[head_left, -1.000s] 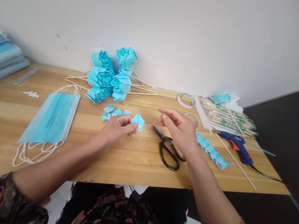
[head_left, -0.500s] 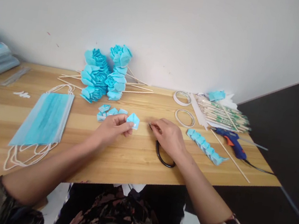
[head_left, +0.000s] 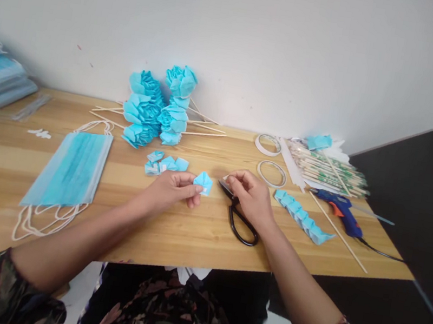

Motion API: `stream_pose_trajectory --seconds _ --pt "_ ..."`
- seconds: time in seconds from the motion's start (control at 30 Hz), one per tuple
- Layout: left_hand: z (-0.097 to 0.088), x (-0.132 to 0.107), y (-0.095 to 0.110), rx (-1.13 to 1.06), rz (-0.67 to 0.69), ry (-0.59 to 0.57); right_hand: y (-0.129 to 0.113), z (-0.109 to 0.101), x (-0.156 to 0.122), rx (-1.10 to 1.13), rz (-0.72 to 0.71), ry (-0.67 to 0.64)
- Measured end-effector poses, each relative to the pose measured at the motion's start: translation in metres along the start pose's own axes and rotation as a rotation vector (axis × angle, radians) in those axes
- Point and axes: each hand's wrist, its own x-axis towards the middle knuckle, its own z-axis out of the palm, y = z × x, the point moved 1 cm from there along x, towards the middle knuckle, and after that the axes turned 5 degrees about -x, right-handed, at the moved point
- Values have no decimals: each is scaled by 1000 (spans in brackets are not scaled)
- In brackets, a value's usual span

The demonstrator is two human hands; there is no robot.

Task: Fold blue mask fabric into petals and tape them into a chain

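Observation:
My left hand point(head_left: 179, 188) pinches a small folded blue piece point(head_left: 203, 182) between thumb and fingers, just above the table. The piece has a pointed top and a little white patch near its lower edge. My right hand point(head_left: 250, 192) is a short way to the right, its thumb and forefinger pressed together; a tiny pale bit shows at the fingertips, too small to name. Beneath that hand lies a pair of black-handled scissors point(head_left: 239, 231), blades pointing left, partly covered. Several more folded blue pieces point(head_left: 169, 164) lie behind my left hand.
Blue paper-like flowers point(head_left: 142, 109) on sticks stand by the wall. Face masks point(head_left: 71, 169) lie left. To the right are tape rolls point(head_left: 272, 173), a blue folded strip point(head_left: 302, 216), a glue gun point(head_left: 340, 209) with its cord, and a bundle of sticks point(head_left: 326, 168).
My right hand has shifted slightly, uncovering the scissors' blades. My left hand still holds the folded blue piece. The whole view has moved a little.

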Motion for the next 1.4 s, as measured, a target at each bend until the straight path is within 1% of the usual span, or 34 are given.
stream_pose_trajectory --seconds 0.07,0.13,0.23,0.3,0.37,0.53,0.87,0.97,1.13,1.23,1.4 --pt "0 0 0 -14 -13 1 -16 -4 -3 -70 -152 77" --pt "0 1 -1 -29 -23 -4 -31 -6 -6 -164 -369 170" --pt "0 1 -2 -59 -32 -15 -42 -2 -9 -272 -666 253" --pt "1 2 -3 -74 -33 -19 -41 3 -10 -323 -784 264" --pt "1 1 -3 -81 -33 -22 -38 8 -10 -364 -845 266" --pt "2 1 -3 -99 -50 -34 -35 10 -11 -428 -887 299" --pt "4 0 -2 -104 -68 -41 -37 11 -10 -468 -876 321" --pt "4 0 -2 -99 -67 -37 -35 11 -11 -473 -858 303" --pt "2 0 -3 -68 -40 -4 -33 12 -12 -417 -826 230" --pt "2 -1 -2 -60 -24 8 -32 12 -12 -423 -825 223" --pt "2 0 -2 -114 -41 21 -33 13 -11 -440 -837 194"
